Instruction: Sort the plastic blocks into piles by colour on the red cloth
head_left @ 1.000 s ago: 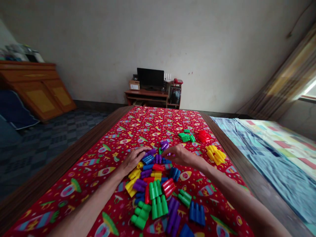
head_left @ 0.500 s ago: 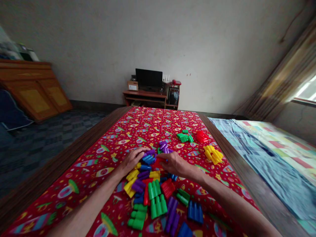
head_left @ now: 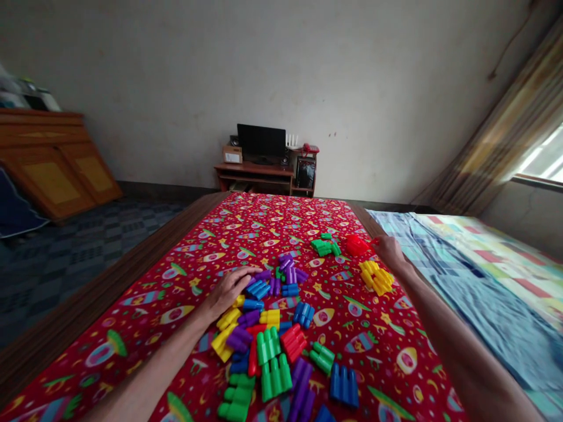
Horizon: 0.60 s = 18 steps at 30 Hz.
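Right hand [head_left: 391, 252], no more over the middle of the pile of ribbed plastic blocks [head_left: 268, 328] as in the earlier view, now far out beyond the pile's right side, with fingers [head_left: 378, 241] at the glossy red blocks [head_left: 357, 245]; grasping or only touching, cannot tell. Left hand [head_left: 226, 292] open and relaxed, not clenched, at the pile's left edge, on the printed red cloth [head_left: 185, 351]. Hollow yellow blocks [head_left: 376, 277] just below the right hand, beyond the pile.

Nothing readable, white label [head_left: 232, 156] on cardboard box [head_left: 232, 150] too small to make out, plastic blocks [head_left: 268, 346] show no legible marks
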Each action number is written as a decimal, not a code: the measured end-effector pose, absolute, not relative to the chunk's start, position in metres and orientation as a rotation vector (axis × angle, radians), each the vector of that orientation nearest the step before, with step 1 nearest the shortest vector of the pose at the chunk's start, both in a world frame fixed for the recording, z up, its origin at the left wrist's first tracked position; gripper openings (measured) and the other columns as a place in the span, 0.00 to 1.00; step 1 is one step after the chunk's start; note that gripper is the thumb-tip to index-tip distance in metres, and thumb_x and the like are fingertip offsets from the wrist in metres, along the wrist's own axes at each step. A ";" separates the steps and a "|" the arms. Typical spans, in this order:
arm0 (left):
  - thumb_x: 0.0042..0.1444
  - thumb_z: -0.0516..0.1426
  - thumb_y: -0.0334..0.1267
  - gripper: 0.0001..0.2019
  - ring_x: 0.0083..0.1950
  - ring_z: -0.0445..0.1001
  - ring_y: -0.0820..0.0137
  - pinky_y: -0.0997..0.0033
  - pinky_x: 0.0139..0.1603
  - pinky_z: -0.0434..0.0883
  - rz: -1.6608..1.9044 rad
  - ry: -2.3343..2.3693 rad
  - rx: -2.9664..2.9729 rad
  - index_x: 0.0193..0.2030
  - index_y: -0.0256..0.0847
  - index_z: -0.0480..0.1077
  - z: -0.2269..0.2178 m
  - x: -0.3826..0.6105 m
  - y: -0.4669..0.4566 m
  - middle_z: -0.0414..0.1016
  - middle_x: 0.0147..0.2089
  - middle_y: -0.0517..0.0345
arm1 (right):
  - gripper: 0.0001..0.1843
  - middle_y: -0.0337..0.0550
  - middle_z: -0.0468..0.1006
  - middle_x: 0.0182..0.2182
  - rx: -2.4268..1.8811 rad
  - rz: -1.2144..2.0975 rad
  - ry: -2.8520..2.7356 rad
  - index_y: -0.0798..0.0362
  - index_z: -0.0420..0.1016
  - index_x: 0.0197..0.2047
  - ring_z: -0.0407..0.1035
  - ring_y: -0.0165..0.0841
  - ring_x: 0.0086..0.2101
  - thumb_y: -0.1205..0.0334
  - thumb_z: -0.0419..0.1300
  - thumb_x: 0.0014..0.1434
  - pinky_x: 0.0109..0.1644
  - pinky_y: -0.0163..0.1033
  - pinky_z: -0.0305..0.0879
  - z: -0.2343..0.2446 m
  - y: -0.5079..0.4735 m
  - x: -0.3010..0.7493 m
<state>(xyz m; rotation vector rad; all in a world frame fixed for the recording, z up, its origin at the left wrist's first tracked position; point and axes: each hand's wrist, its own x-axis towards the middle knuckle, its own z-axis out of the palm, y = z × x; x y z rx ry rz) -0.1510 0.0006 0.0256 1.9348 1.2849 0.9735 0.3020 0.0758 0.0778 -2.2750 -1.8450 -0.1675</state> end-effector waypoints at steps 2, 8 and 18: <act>0.57 0.50 0.49 0.22 0.53 0.75 0.56 0.59 0.58 0.70 0.975 1.293 1.944 0.48 0.39 0.76 0.025 -0.152 0.001 0.79 0.51 0.51 | 0.14 0.58 0.79 0.37 -2.302 -0.163 -1.904 0.62 0.78 0.41 0.74 0.39 0.37 0.65 0.53 0.63 0.34 0.35 0.59 0.073 0.074 0.299; 0.57 0.50 0.50 0.23 0.52 0.76 0.56 0.59 0.57 0.70 0.960 1.283 1.951 0.49 0.38 0.76 0.018 -0.155 0.006 0.79 0.51 0.50 | 0.21 0.59 0.78 0.34 -2.252 -0.173 -1.967 0.61 0.77 0.37 0.73 0.39 0.34 0.58 0.47 0.67 0.31 0.36 0.54 0.087 0.067 0.287; 0.58 0.50 0.48 0.21 0.53 0.76 0.57 0.61 0.58 0.70 0.966 1.294 1.955 0.48 0.39 0.76 0.036 -0.148 -0.007 0.79 0.51 0.52 | 0.14 0.40 0.74 0.22 -1.268 0.204 -2.453 0.57 0.76 0.34 0.61 0.25 0.22 0.64 0.50 0.64 0.28 0.31 0.51 0.101 0.000 0.180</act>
